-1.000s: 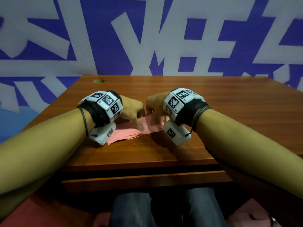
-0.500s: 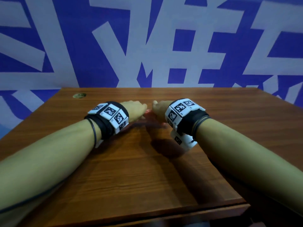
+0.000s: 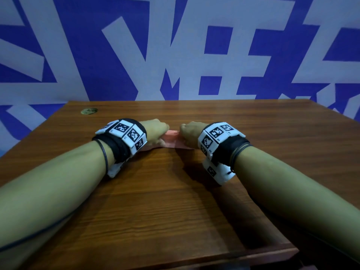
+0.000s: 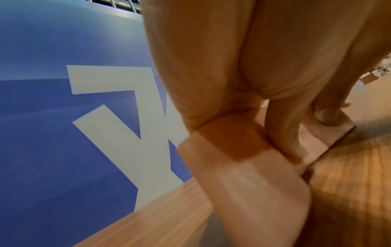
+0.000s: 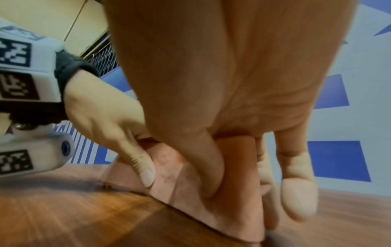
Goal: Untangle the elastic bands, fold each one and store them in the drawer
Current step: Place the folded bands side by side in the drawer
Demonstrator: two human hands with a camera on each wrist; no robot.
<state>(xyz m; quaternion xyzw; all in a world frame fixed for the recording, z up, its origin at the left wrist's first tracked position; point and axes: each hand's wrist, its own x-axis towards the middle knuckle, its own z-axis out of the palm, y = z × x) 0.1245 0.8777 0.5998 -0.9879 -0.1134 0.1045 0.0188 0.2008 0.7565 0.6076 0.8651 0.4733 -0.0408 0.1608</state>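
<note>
Lying flat on the table (image 3: 175, 191), the pink elastic band (image 3: 172, 140) is pinched at both ends: left hand (image 3: 155, 131) at 9 o'clock, right hand (image 3: 190, 133) at 3, its long axis spanning between them.

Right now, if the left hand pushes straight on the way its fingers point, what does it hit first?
Likely the right hand: the left hand points across the pink elastic band that both pinch on the table. The gap looks small, though depth is unclear.
</note>
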